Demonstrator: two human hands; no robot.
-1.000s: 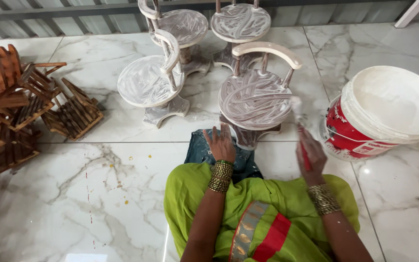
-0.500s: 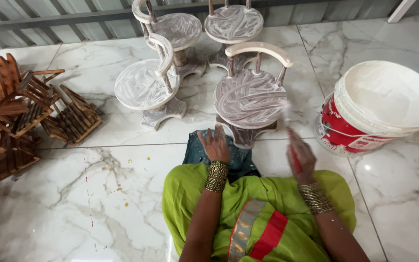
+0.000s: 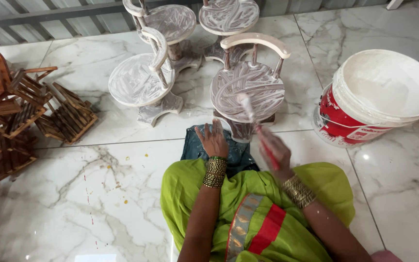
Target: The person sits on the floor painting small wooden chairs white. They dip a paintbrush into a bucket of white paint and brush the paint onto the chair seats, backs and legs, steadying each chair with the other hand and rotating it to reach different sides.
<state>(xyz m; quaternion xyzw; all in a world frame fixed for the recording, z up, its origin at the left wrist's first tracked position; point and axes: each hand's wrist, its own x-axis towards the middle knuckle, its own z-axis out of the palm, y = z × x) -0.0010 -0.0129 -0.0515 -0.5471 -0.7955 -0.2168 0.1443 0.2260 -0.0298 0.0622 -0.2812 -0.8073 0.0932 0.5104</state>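
The small round stool (image 3: 248, 87), streaked with white paint, stands on the marble floor (image 3: 73, 204) just before my knees. My right hand (image 3: 275, 150) grips a red-handled brush (image 3: 255, 126) over its near edge; my left hand (image 3: 213, 140) rests open on dark cloth (image 3: 238, 155). A white bucket (image 3: 379, 97) stands near on the right.

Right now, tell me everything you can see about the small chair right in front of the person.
The small chair stands upright on the marble floor. It looks wooden, with a round seat streaked in white swirls, a curved pale backrest on short spindles, and a chunky base. The brush in the right hand reaches over the seat's near edge, blurred. The left hand sits by its base; contact is unclear.
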